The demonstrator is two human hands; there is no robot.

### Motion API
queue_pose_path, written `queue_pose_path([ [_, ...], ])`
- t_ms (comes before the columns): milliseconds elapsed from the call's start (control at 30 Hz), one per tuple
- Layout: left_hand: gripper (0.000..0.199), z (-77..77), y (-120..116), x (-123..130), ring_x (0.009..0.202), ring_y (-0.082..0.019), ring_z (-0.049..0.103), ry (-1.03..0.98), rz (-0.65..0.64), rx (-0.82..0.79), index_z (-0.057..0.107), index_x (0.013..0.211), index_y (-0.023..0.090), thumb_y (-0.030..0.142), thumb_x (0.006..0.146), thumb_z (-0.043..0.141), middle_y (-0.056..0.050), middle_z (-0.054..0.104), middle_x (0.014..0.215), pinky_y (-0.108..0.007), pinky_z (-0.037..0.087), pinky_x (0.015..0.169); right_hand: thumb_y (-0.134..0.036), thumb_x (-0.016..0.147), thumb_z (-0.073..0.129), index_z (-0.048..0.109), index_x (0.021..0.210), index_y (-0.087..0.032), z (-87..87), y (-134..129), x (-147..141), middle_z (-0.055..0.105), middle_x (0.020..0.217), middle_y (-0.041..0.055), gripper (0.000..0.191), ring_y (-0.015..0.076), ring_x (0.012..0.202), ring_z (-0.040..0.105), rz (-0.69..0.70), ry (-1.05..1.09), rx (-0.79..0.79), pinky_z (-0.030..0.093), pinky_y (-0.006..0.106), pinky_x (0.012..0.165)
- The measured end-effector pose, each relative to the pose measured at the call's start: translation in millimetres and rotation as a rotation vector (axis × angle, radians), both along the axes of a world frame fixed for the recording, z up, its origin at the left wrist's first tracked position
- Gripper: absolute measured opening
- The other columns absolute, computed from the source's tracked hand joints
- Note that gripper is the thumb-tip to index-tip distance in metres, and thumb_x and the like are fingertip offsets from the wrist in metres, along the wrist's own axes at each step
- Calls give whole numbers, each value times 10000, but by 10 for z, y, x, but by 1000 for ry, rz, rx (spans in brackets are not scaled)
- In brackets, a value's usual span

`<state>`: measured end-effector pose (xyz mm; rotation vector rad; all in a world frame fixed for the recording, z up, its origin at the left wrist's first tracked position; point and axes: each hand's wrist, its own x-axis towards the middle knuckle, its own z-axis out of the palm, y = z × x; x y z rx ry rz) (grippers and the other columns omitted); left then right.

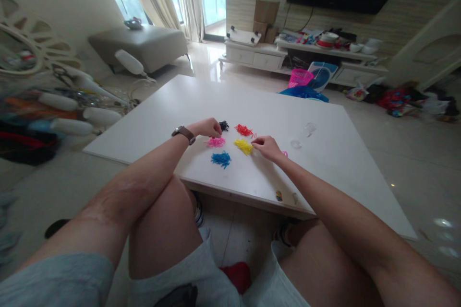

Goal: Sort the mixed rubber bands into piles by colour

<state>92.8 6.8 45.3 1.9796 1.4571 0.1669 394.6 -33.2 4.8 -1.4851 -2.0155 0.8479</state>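
Note:
Several small piles of thin coloured bands lie on the white table (201,100): black (224,126), red (244,130), pink (216,142), yellow (243,147) and blue (221,159). My left hand (209,127), with a watch on its wrist, is closed above the pink pile, beside the black one; whatever its fingertips hold is too small to name. At the right edge of the yellow pile my right hand (267,147) is closed in a pinch, its fingertips by the bands; what is between them cannot be made out.
Right of my right hand lie a clear round piece (296,144) and a clear container (309,129). A pink item (285,153) shows beside my right wrist. A small figure (279,195) sits near the front edge. Beyond the table stands a pink basket (300,78).

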Motion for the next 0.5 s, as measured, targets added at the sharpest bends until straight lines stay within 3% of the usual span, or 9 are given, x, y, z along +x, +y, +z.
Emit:
queue_pose_path([
  [133, 241, -1, 7, -24, 612, -138, 607, 4, 18, 1, 785, 851, 146, 285, 662, 727, -32, 722, 686, -236, 445, 593, -183, 822, 632, 764, 893, -169, 112, 4, 16, 784, 877, 56, 151, 165, 769, 692, -15, -47, 122, 524, 273, 747],
  [233, 250, 3, 1, -30, 645, -149, 628, 6, 29, 7, 785, 880, 150, 287, 682, 717, -42, 738, 734, -243, 457, 611, -211, 842, 620, 736, 901, -163, 293, 42, 124, 749, 891, 66, 138, 170, 778, 658, -28, -76, 248, 531, 293, 762],
  [367, 296, -13, -4, -20, 729, -170, 651, 27, 18, 65, 795, 945, 162, 288, 690, 713, -54, 767, 853, -255, 475, 662, -196, 808, 611, 715, 951, -162, 594, 109, 448, 666, 1085, 129, 180, 278, 1087, 576, -102, -131, 411, 439, 445, 1034],
  [500, 288, -38, -2, -2, 810, -183, 664, 45, 10, 113, 800, 943, 170, 310, 707, 714, -52, 777, 906, -258, 486, 734, -246, 778, 629, 695, 998, -188, 748, 181, 891, 632, 1183, 142, 236, 337, 1162, 519, -257, -334, 584, 418, 512, 1030],
])
